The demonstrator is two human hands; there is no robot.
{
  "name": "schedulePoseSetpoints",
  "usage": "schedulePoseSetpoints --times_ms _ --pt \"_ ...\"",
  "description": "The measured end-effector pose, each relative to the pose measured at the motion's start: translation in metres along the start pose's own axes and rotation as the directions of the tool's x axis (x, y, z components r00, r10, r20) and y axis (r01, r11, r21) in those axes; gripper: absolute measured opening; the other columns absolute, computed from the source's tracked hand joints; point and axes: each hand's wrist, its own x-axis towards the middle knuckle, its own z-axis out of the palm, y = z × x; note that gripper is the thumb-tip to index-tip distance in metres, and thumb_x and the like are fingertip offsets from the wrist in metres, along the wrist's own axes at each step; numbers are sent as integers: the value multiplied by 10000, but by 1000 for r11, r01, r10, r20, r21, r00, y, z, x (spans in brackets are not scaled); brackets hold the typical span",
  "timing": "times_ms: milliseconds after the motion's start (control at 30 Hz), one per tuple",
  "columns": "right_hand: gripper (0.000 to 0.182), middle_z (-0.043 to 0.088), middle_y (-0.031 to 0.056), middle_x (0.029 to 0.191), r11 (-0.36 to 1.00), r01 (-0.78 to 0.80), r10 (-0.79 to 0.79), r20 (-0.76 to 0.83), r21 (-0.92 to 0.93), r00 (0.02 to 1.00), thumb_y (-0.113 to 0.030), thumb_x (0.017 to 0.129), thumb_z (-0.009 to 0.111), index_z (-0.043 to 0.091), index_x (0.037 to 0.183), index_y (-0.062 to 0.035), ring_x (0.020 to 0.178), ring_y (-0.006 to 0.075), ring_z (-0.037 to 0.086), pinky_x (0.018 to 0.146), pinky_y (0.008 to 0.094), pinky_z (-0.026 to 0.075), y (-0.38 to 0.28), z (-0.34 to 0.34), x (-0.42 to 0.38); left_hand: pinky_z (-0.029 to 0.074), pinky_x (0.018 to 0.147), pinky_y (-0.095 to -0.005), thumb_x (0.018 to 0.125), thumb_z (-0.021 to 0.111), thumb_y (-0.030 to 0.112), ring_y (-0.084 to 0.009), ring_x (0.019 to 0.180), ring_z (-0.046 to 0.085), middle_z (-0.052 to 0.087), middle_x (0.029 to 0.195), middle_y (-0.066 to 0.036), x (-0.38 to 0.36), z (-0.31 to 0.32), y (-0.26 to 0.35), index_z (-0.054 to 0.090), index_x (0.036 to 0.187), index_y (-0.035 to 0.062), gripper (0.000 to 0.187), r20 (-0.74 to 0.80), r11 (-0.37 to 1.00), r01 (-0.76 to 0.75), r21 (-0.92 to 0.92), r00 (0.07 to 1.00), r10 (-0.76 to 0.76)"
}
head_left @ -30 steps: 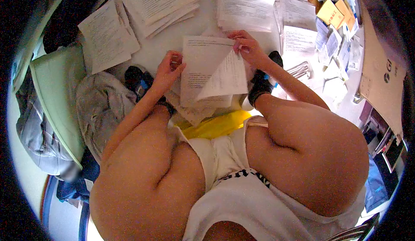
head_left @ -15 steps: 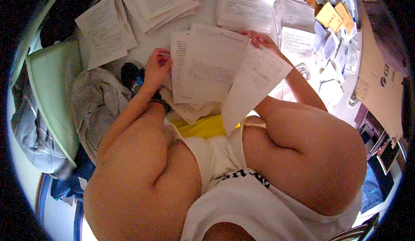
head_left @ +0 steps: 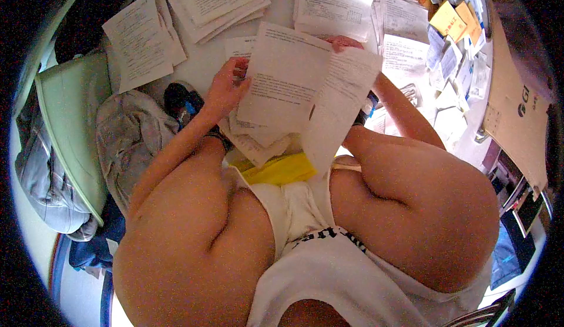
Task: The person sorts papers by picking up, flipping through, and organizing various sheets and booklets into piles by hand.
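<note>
My right hand [head_left: 345,43] grips printed sheets at their upper right, its fingers partly hidden behind the paper. One printed sheet [head_left: 285,71] faces me, while another page [head_left: 346,101] hangs folded over on the right. At the left edge of that first sheet is my left hand [head_left: 232,83], fingers curled against the paper. Further loose papers [head_left: 258,148] lie lower down between my legs, partly covered by the held sheets. Beneath them shows something bright yellow [head_left: 282,169].
Paper stacks lie at the far left [head_left: 138,48], top [head_left: 220,1], top centre [head_left: 333,10] and right [head_left: 405,57]. Yellow envelopes [head_left: 447,23] and mixed papers crowd the right side, beside a cardboard box [head_left: 517,101]. Grey cloth [head_left: 132,130] and a pale green panel [head_left: 73,133] are at left.
The held sheets have risen slightly, with the right-hand page folded further to the left over the front one. My left hand has shifted right, now at the front sheet's edge.
</note>
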Motion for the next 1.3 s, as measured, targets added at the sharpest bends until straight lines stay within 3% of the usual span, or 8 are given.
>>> schedulePoseSetpoints --times_ms 167,267,600,667,867,967,1200,1300 --pt "389 613 190 1143 899 19 -138 -242 -437 960 -207 870 631 543 1219 -59 1074 330 579 937 427 449 -25 49 -17 492 840 -326 919 589 170 -192 965 592 596 1090 -105 -1 0 -8 463 1249 41 376 32 985 143 -101 990 -141" --pt "334 618 36 924 964 56 -128 -266 -261 955 -141 807 702 570 1093 -32 862 113 561 753 261 478 -21 63 -19 472 877 -335 950 564 283 -207 1000 589 597 1146 -110 -10 11 7 451 1296 47 434 23 979 181 -99 984 -179" --pt "387 613 14 889 989 139 -146 -268 -45 952 -164 848 694 532 1188 -74 739 64 515 639 208 431 -28 76 -24 459 916 -352 931 584 272 -213 1043 581 636 1158 -94 -14 8 -26 553 1239 18 401 393 963 235 -130 904 -167" --pt "464 621 24 970 974 -220 225 -106 61 969 -206 861 691 495 1269 -106 744 91 526 659 239 446 -36 71 -32 461 916 -350 928 590 259 -206 1045 579 632 1166 -87 -15 16 -50 546 1250 22 402 383 958 230 -170 911 -151" --pt "352 640 66 1023 945 -309 326 227 -109 918 -228 894 656 579 1210 -93 899 170 573 771 338 483 -26 85 -68 461 925 -344 927 601 245 -194 1047 577 631 1160 -74 -25 1 -5 525 1274 31 415 374 936 300 -182 902 -216" --pt "269 657 73 998 885 70 -36 83 -461 996 -238 903 645 618 1115 -74 931 183 590 796 334 484 -64 34 -51 490 865 -354 915 621 287 -191 1028 584 631 1130 -84 -17 -3 10 524 1226 2 433 369 844 379 -378 898 -239" --pt "326 625 103 908 629 141 -501 -260 -765 825 -352 901 581 604 1080 -80 822 209 592 734 351 472 -266 -154 72 498 788 -384 847 690 234 -245 931 616 626 1035 -162 -5 -24 -37 486 1162 -1 444 -276 962 213 168 947 -162" --pt "423 627 75 1004 735 8 -197 -202 -678 959 -300 901 563 494 1259 -85 801 176 626 681 347 527 -331 -223 146 493 810 -387 821 710 203 -281 916 629 630 1024 -186 -18 -16 -55 478 1170 -7 469 -269 945 118 304 962 -34"
